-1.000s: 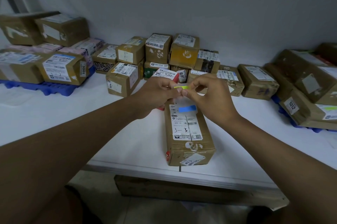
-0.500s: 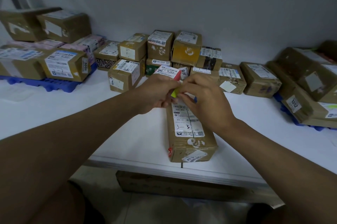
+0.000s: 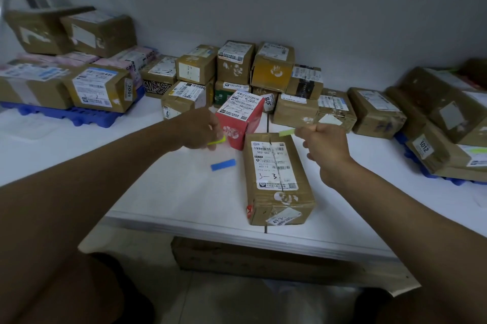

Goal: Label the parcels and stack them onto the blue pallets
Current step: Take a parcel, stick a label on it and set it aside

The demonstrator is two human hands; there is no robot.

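Pinching, right hand (image 3: 325,143): a green sticker (image 3: 287,132) is held over the brown parcel (image 3: 276,178).
Left hand (image 3: 200,130): a yellow-green strip (image 3: 217,141) is gripped.
Table (image 3: 163,192): a blue sticker (image 3: 223,164) is laid flat.

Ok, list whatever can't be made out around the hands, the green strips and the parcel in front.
- Left hand, head view: its own back hides how the fingers hold the green strip.
- Right hand: covers the end of the green label.
- Brown parcel: small print on its shipping label is too fine; only "3-3" reads.
- Right pallet: mostly under parcels, cut by the edge.
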